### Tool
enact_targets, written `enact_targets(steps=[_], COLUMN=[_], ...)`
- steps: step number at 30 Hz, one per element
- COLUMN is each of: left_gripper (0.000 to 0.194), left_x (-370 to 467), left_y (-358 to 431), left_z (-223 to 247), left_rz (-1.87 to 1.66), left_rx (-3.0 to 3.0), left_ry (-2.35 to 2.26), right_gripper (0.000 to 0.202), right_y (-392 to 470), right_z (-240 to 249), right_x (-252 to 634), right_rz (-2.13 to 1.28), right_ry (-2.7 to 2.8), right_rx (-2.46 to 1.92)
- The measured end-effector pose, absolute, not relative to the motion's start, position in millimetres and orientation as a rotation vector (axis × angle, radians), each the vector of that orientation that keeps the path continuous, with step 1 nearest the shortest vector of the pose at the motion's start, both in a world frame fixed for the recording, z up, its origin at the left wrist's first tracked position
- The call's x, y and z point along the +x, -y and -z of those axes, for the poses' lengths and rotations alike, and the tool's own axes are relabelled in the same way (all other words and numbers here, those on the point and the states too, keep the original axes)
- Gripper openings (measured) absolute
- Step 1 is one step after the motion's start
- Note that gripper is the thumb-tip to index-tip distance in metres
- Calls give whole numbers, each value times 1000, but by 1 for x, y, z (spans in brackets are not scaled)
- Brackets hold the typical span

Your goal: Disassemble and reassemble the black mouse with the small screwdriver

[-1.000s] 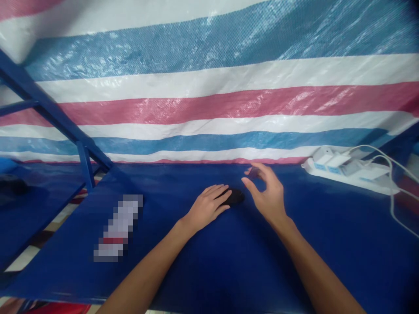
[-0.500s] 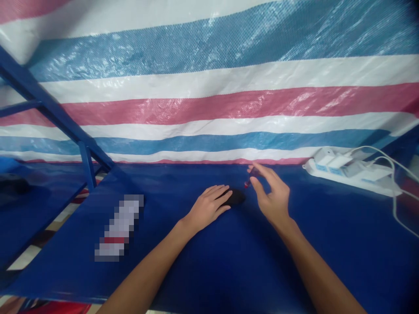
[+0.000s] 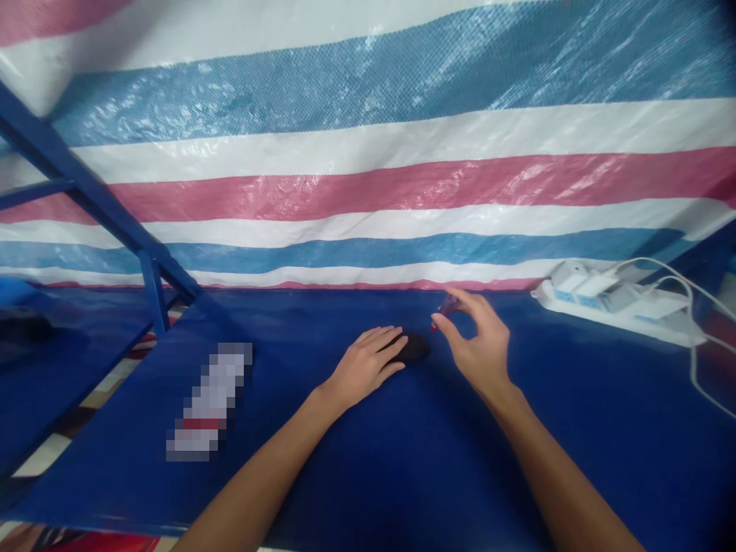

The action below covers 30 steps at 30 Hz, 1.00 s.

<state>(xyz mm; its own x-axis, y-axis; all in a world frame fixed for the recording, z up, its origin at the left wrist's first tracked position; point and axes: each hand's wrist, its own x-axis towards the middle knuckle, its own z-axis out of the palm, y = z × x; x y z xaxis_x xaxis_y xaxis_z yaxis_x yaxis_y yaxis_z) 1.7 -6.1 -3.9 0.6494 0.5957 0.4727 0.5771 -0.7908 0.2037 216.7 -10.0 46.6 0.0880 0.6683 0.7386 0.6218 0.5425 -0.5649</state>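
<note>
Leftmost, see a pixelated pale item (image 3: pixel 211 400) lying on the blue table (image 3: pixel 345 483). Next, rest left hand (image 3: pixel 365 364), with fingers extended, over the left part of a black rounded object (image 3: pixel 416 349). Just right of that, pinch a small red-tipped dark object (image 3: pixel 447 307) between right hand's (image 3: pixel 481 343) thumb and fingertips. Farther right, see a white power strip (image 3: pixel 612 311).

Makeshift workspace, striped tarpaulin wall (image 3: pixel 368 184)

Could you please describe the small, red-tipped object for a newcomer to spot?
Over the flat blue surface, left of the white power strip, is the right hand. It holds the small, dark object, whose red tip sets it apart from the black, rounded object partly under the left hand.
</note>
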Motion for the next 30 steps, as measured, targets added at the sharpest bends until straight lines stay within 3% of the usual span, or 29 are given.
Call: enact_targets(steps=[18, 30], left_gripper=[41, 42], left_x=[1, 2], left_y=[7, 7], left_z=[2, 2], left_rz=[-820, -818], left_rx=[2817, 2825], left_ry=[-1002, -1005], right_gripper=[34, 46], right_y=[14, 12], right_z=[-53, -49], right_x=[214, 214], right_rz=[-18, -108], right_ry=[1584, 1626], right_rx=[-1104, -1117])
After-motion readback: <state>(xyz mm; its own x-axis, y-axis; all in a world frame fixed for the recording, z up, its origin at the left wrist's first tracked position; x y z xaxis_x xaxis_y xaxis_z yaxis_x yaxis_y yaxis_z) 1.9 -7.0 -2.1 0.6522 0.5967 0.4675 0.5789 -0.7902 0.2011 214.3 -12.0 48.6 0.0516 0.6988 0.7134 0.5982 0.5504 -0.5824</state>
